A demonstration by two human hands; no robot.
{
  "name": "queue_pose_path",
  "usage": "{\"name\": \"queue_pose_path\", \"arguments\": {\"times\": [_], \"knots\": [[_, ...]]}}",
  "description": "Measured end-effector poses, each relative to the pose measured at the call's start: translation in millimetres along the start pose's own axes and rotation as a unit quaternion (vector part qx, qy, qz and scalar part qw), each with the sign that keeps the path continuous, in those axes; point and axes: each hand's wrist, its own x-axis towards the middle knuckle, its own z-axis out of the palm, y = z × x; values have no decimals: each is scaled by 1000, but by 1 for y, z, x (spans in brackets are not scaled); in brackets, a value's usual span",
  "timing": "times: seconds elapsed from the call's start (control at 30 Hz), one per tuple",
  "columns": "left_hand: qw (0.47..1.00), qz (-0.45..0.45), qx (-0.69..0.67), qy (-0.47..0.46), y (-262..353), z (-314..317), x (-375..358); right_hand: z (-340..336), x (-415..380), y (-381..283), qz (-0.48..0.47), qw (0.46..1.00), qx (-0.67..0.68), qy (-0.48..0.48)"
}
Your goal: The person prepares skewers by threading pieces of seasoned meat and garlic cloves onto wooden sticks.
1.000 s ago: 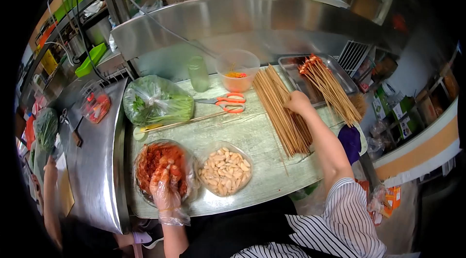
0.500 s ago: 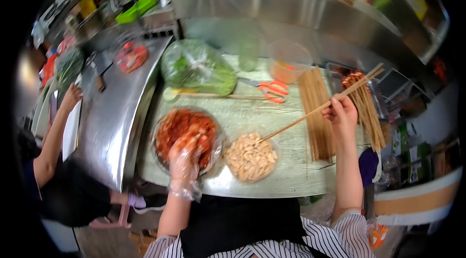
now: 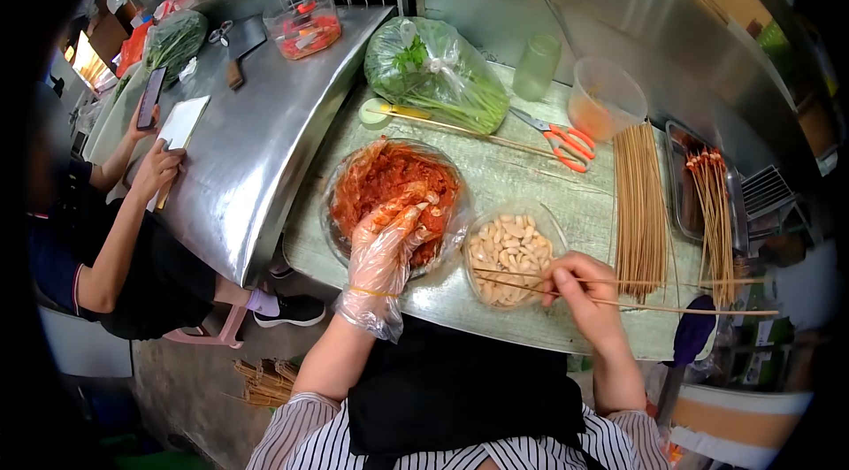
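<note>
My left hand (image 3: 380, 258), in a clear plastic glove with sauce on its fingers, is closed on red marinated meat (image 3: 367, 178) in a round bowl lined with plastic. Two thin bamboo skewers (image 3: 632, 291) are pinched between the thumb and fingers of my bare right hand (image 3: 579, 293). Their tips lie over pale pieces that look like garlic cloves (image 3: 508, 244), heaped in a clear plastic tub beside the meat bowl. Right of that tub, a row of bare bamboo skewers (image 3: 643, 213) lies on the green board.
Loaded skewers (image 3: 707, 196) rest in a tray at right. Orange-handled scissors (image 3: 570, 145), bagged greens (image 3: 438, 72) and a clear tub (image 3: 606, 99) stand toward the back. At left, a person (image 3: 115, 231) holds a phone (image 3: 150, 99) by a steel counter (image 3: 256, 143) with a cleaver (image 3: 240, 50).
My right hand has come down and inward to the clove tub, its skewers now nearly level. My left hand stays at the meat. The whole view has shifted.
</note>
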Motion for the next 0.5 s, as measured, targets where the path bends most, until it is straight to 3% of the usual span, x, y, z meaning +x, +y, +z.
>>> {"name": "queue_pose_path", "arguments": {"times": [0.07,0.13,0.4,0.5], "knots": [[999,1,-30,-13,1,1,-2,-6,-9,-12,13,999,10,33],[998,10,-55,-20,4,8,-5,-12,-12,-23,-98,971,134,173],[997,-2,-77,-13,10,21,-17,32,-11,-21,-264,949,80,155],[993,-2,-113,-13,10,19,-19,40,-9,-23,-269,950,57,145]]}}
